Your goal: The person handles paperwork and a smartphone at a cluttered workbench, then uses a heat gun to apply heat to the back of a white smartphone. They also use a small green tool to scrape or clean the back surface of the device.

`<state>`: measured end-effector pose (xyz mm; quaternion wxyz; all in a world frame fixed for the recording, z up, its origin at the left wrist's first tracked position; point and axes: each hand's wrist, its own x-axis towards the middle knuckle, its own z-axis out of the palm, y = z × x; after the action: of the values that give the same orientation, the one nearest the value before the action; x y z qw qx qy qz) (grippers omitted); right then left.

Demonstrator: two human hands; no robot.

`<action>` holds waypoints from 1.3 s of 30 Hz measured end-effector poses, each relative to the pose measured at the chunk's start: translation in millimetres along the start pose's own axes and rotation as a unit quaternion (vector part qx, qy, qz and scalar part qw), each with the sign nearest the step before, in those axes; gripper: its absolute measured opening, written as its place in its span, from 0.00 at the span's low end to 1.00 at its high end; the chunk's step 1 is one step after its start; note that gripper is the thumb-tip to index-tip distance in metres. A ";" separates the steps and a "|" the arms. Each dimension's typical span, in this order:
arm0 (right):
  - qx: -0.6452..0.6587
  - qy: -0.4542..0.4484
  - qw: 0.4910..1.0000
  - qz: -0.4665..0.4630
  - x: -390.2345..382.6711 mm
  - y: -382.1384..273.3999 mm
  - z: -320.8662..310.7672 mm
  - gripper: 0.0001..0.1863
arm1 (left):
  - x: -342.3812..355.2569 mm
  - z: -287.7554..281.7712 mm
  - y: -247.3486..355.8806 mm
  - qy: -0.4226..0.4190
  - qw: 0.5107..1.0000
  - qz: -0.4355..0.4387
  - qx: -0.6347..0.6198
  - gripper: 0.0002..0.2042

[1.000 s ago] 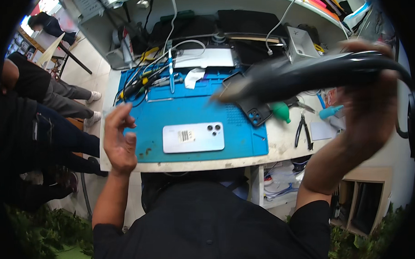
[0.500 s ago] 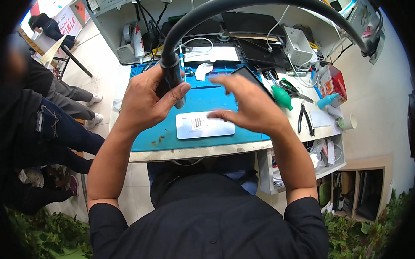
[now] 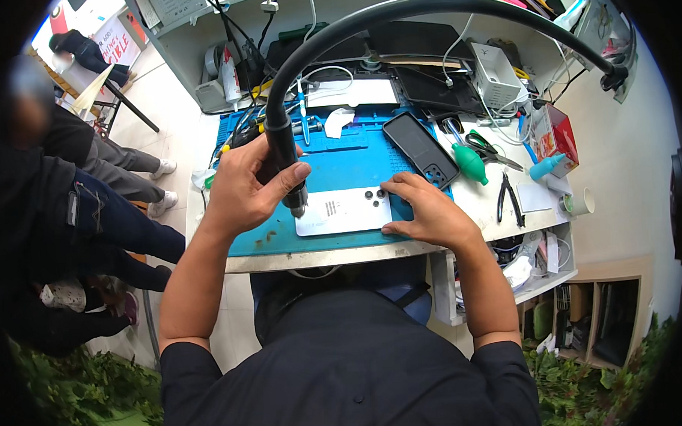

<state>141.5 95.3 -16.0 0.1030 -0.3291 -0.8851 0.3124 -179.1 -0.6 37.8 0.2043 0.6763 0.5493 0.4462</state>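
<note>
Closed tightly, the grip of the left hand (image 3: 254, 187) holds the black handle of a thick-hosed heat tool (image 3: 285, 151), nozzle just over the white rectangular phone (image 3: 343, 211) below it, while the right hand (image 3: 423, 210), fingers spread flat, steadies that phone on the blue rubber mat (image 3: 339, 164) of the counter (image 3: 476, 201).

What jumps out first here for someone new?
The thick black hose arcing over the whole bench, ending in a black handpiece gripped by the left hand, nozzle down at the left edge of a white phone lying face down on the blue work mat. The right hand rests on the phone's right end. A black phone case lies just beyond.
</note>
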 end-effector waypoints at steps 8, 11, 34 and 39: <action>0.051 0.008 0.999 0.005 -2.5 12.2 0.1 0.49 | 29.2 54.3 -2.6 0.046 0.995 0.030 -0.087 0.14; 0.078 0.019 0.997 -0.005 -6.7 18.9 -0.3 0.56 | 44.2 79.6 2.6 0.020 0.994 0.025 -0.100 0.14; 0.039 0.003 0.999 -0.005 -4.9 22.3 3.5 0.43 | -12.9 30.2 7.4 0.050 0.996 -0.032 -0.062 0.15; 0.049 -0.004 0.999 -0.010 -4.9 19.8 0.6 0.61 | 7.4 38.1 -6.8 0.109 0.991 -0.009 -0.074 0.13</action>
<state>155.2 103.5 -28.6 0.1185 -0.3137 -0.8724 0.3556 -151.3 16.5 15.7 0.1971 0.6018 0.5397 0.5547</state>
